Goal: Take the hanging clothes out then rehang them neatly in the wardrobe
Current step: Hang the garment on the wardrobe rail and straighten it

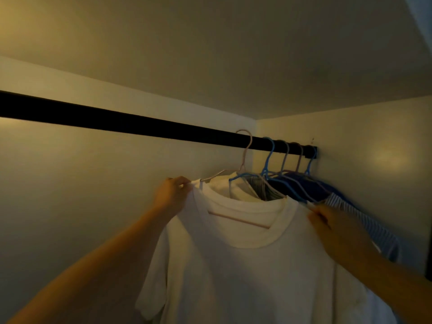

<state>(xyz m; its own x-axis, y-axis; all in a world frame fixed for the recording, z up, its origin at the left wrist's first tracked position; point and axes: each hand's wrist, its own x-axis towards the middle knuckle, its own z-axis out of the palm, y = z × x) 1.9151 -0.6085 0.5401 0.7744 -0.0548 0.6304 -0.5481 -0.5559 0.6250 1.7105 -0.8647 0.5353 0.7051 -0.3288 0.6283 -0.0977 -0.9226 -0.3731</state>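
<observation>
The wardrobe's pale back wall (93, 171) and its top panel (210, 54) fill most of the view, dimly lit in a yellowish light, and meet the right side wall (350, 141) in the far right corner. A dark rail (117, 121) runs across from the near left to a bracket on that right wall.

Largest of the clothes is a white T-shirt (245, 277), hanging nearest to us on a pink hanger (244, 152) whose hook sits over the rail, left of the other hooks. Its neckline gapes wide, and the hanger's lower bar shows through the opening.

Behind it, to the right, a bunch of darker garments (304, 185) is pressed close together against the side wall on blue and pinkish hangers (268, 157); the one furthest right is a blue striped shirt (364, 220), which trails down beside the wall.

The left hand (170, 195) reaches up and pinches the T-shirt's left shoulder, right at the hanger's tip, thumb and fingers closed on the cloth. The right hand (336, 228) lies on the T-shirt's right shoulder, fingers pointing toward the hanger's end; it is blurred, and I cannot tell whether it grasps the fabric or merely rests there.
</observation>
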